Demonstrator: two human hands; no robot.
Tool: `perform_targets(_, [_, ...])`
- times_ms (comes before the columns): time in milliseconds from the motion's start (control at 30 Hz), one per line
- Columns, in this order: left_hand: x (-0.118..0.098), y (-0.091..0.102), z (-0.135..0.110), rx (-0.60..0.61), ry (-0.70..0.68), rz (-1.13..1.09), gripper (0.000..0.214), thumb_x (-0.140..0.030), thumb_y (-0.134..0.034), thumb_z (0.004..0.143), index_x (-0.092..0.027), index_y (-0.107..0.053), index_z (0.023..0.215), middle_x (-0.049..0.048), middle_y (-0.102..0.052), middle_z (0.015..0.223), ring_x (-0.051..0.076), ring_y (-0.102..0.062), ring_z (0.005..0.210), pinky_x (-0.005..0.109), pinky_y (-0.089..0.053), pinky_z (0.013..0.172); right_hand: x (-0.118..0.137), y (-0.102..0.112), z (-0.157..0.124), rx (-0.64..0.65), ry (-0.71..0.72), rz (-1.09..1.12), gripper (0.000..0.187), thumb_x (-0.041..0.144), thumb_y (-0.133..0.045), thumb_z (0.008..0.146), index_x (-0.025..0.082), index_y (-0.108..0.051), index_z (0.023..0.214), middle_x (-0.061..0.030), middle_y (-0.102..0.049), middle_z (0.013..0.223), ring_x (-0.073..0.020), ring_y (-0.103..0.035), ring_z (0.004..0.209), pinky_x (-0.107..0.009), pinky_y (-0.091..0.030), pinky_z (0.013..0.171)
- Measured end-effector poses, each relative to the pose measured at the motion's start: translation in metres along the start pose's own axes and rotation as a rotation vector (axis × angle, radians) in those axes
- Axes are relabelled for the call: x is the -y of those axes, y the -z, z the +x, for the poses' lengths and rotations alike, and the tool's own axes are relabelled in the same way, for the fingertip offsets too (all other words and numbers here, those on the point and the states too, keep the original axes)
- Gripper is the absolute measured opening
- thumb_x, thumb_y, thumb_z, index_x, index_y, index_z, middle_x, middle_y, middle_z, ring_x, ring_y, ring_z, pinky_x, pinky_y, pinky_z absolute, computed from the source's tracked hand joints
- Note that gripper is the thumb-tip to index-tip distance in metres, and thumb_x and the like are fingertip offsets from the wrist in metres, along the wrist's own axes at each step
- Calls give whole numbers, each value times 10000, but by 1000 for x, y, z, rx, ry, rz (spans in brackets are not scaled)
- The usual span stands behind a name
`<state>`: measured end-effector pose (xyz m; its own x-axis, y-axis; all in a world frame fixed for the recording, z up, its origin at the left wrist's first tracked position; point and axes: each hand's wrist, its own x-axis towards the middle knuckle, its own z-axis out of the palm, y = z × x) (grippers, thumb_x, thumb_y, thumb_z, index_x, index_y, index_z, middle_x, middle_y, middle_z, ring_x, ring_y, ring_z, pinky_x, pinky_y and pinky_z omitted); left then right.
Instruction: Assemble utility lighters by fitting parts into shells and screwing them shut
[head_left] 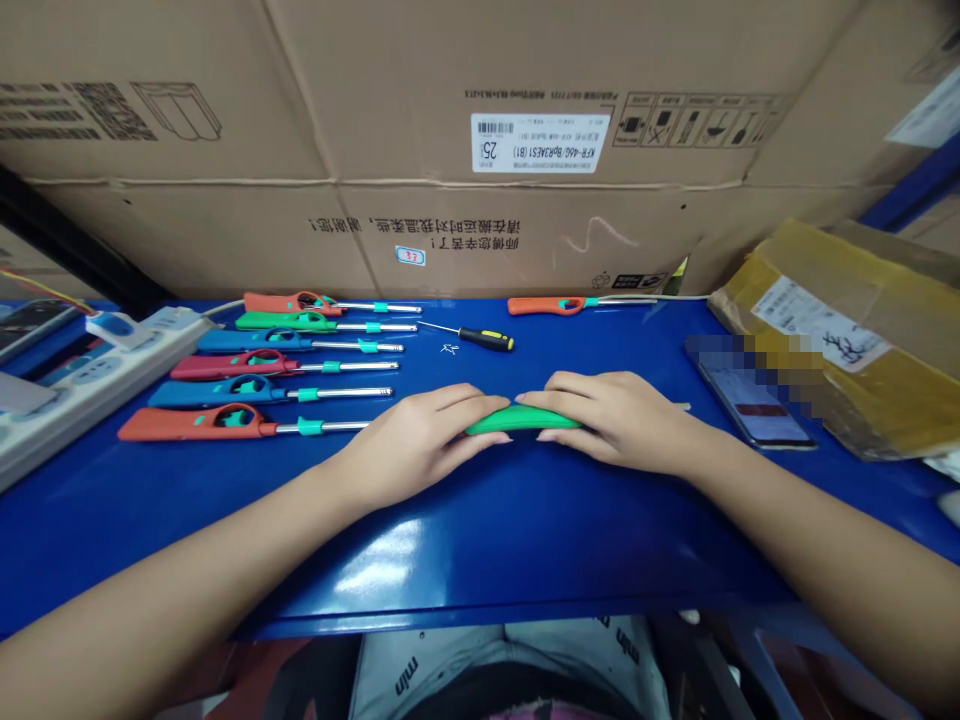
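Both of my hands grip one green long-necked lighter (525,419) just above the blue table. My left hand (431,435) is closed round its left end, and my right hand (611,415) wraps the right part. A thin tip pokes out past the right hand; the middle of the lighter is mostly covered by fingers. To the left, several similar lighters lie in a row, among them an orange one (196,424) nearest me and a green one (289,321). A screwdriver (486,340) with a black and yellow handle rests behind my hands.
A lone orange lighter (547,305) lies at the back. On the right are a phone (750,395) and a taped carton (855,340). A white power strip (97,375) runs along the left. A large cardboard wall (420,90) closes off the blue table (480,540) behind.
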<state>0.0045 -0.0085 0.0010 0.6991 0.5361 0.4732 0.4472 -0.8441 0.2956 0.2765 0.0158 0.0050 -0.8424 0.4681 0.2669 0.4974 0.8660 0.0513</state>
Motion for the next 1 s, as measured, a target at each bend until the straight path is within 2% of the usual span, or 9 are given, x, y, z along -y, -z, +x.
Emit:
perform_targets(133, [2, -6, 0, 9, -21, -30, 258, -248, -575, 997, -111, -628, 1208, 78, -712, 1064, 151, -688, 953, 238, -549, 900, 5, -4, 0, -40, 10, 73, 360, 390, -414, 1049, 184, -623, 1258, -63, -738, 1121, -192, -711, 869, -301, -505, 700])
perform_targets(300, [3, -9, -3, -12, -23, -2, 273, -250, -566, 1001, -98, -619, 1222, 90, -719, 1069, 168, -696, 953, 260, -556, 884, 8, -3, -1, -82, -35, 86, 297, 344, -460, 1037, 192, -646, 1212, -46, -760, 1138, -200, -730, 934, -305, -512, 754])
perform_targets(500, [-1, -8, 0, 82, 60, 43, 255, -283, -511, 1025, -132, -628, 1194, 70, -693, 1019, 187, -686, 900, 313, -564, 825, 17, -4, 5, 4, -69, 68, 340, 365, -395, 1049, 171, -641, 1183, -69, -740, 1090, -216, -716, 890, -323, -500, 703])
perform_targets(600, [-3, -9, 0, 120, 65, 46, 272, -311, -497, 1031, -132, -643, 1174, 69, -680, 996, 185, -678, 870, 312, -566, 793, 21, -7, 7, 33, -73, 79, 372, 410, -377, 1052, 168, -655, 1107, -64, -727, 1021, -205, -700, 827, -314, -481, 665])
perform_targets(833, [-6, -14, -4, 75, 22, 54, 234, -253, -512, 1019, -115, -657, 1141, 74, -696, 952, 187, -672, 829, 302, -564, 744, 24, -6, 7, -4, -53, 155, 343, 401, -398, 1054, 205, -679, 1059, -25, -748, 980, -172, -700, 843, -285, -471, 693])
perform_targets(1000, [-3, -11, -3, 27, 24, 137, 261, -271, -528, 1010, -101, -661, 1156, 93, -713, 994, 213, -696, 871, 334, -587, 774, 16, 3, 5, 20, -105, -53, 412, 475, -432, 1027, 180, -703, 1126, -90, -771, 1066, -235, -719, 898, -336, -491, 743])
